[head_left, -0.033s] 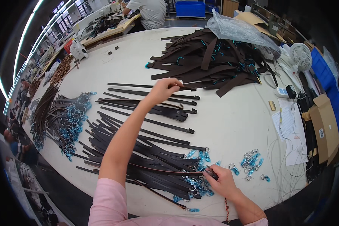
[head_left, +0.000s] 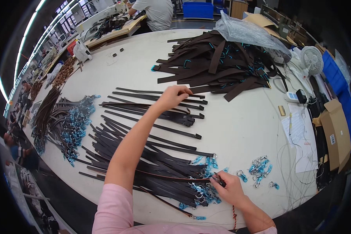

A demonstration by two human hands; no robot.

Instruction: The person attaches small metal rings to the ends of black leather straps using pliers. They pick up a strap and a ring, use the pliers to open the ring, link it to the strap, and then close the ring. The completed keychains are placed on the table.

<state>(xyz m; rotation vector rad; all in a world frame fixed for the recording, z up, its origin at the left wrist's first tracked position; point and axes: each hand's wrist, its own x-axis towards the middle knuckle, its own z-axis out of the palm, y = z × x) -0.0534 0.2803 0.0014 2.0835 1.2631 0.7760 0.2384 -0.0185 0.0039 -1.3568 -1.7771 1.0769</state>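
My left hand (head_left: pixel 174 97) reaches over the far end of a row of narrow dark straps, its fingers closed on one dark strap (head_left: pixel 134 91). The strap's folded end pokes out past my fingertips. Near the front, my right hand (head_left: pixel 229 186) is closed round a small dark tool with a pointed tip (head_left: pixel 217 176), whose kind I cannot make out. The end of a brown-edged strap (head_left: pixel 175 179) meets those fingers. Beneath it lies a heap of dark straps (head_left: pixel 160 165) with blue-wrapped metal clasps (head_left: pixel 201 189) at their right ends.
Loose blue-wrapped clasps (head_left: pixel 260 167) lie right of my right hand. Wide dark brown straps (head_left: pixel 206 58) are piled at the back under clear plastic (head_left: pixel 241 33). More clasped straps (head_left: pixel 72 121) sit at left. A fan (head_left: pixel 311 58), papers (head_left: pixel 304 136) and a cardboard box (head_left: pixel 336 130) line the right.
My left hand has moved slightly nearer, and the strap in it has shifted a little right and down toward the row. My right hand stays in place.
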